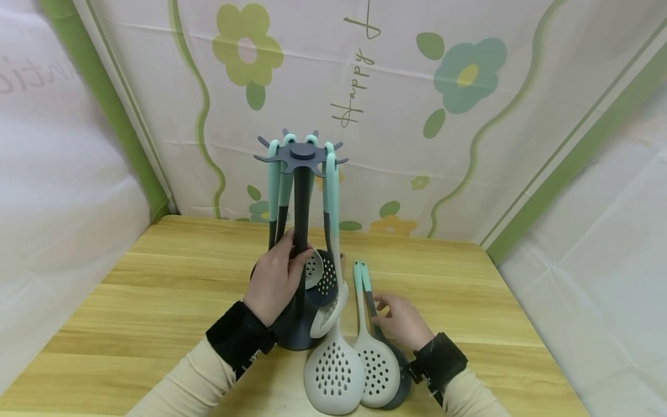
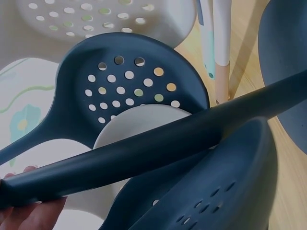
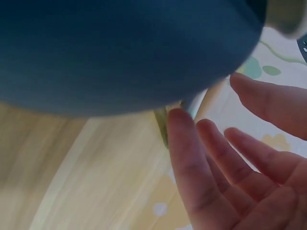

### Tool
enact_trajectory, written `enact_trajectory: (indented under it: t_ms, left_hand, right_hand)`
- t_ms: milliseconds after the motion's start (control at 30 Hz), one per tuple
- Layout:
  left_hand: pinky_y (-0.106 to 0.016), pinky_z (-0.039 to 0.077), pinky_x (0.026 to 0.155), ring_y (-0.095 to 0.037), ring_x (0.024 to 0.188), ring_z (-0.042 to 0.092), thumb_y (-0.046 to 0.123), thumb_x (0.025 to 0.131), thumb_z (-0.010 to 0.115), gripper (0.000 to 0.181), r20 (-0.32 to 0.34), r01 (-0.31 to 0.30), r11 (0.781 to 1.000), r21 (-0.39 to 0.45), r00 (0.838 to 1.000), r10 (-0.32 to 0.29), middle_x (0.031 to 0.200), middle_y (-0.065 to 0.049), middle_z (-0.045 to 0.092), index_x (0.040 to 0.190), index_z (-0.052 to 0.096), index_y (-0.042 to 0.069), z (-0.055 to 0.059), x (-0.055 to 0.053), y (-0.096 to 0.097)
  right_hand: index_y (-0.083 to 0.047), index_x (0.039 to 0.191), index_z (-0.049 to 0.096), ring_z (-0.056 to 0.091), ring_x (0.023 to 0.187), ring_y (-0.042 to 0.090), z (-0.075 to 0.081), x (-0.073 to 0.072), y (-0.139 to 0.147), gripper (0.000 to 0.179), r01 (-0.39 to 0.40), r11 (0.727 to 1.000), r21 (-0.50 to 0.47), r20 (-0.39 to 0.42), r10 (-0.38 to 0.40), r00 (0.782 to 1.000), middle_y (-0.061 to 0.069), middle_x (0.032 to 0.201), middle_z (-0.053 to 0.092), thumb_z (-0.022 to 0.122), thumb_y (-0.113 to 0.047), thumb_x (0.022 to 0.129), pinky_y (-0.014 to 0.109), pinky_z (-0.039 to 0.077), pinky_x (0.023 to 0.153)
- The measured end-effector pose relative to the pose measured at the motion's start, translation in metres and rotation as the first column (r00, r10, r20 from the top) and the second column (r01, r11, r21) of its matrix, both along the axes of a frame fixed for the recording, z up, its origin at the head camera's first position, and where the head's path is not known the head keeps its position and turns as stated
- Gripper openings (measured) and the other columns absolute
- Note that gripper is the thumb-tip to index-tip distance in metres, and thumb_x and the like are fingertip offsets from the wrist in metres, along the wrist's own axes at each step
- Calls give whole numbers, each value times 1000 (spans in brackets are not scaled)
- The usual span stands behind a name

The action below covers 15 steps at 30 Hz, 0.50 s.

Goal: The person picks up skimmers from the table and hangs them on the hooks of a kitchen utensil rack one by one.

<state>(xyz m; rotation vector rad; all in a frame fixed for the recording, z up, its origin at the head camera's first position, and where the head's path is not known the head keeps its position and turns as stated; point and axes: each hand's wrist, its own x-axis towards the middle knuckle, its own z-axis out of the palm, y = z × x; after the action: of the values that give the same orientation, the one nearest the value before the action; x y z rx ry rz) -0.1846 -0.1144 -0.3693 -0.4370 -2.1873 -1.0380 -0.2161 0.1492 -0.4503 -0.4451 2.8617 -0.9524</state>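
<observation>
A dark utensil stand has a star-shaped top and an upright pole, which my left hand grips partway down. From the top, by mint-green handles, hang several utensils, among them a dark slotted spoon and a white slotted one. My right hand is beside the dark handle of a lying utensil, its thumb and fingers spread apart. Large in the right wrist view, a dark rounded head is above those fingers.
A white skimmer with drop-shaped holes lies in front of the stand. To its right is a white round-holed skimmer, partly covering the dark utensil. Printed cloth surrounds the wooden table behind and at both sides.
</observation>
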Motion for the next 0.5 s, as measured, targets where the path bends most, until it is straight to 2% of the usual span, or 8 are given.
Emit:
enact_trajectory:
  t_ms: [200, 500]
  left_hand:
    - [-32, 45, 51, -10, 59, 47, 25, 100, 55, 27, -15, 1, 1000, -1, 1000, -1, 80, -5, 59, 104, 62, 0, 0, 0, -1]
    - [-31, 44, 50, -10, 60, 46, 27, 100, 54, 28, -8, 2, 1000, -3, 1000, -2, 82, -6, 60, 104, 62, 0, -1, -1, -1]
  right_hand:
    - [10, 130, 62, 64, 81, 21, -4, -2, 2, 53, 17, 1000, 26, 44, -18, 999, 17, 105, 69, 76, -12, 84, 40, 58, 66]
    - [12, 133, 59, 62, 72, 18, -6, -1, 1, 59, -1, 998, 69, 81, -5, 997, 17, 101, 70, 77, -15, 84, 35, 57, 58]
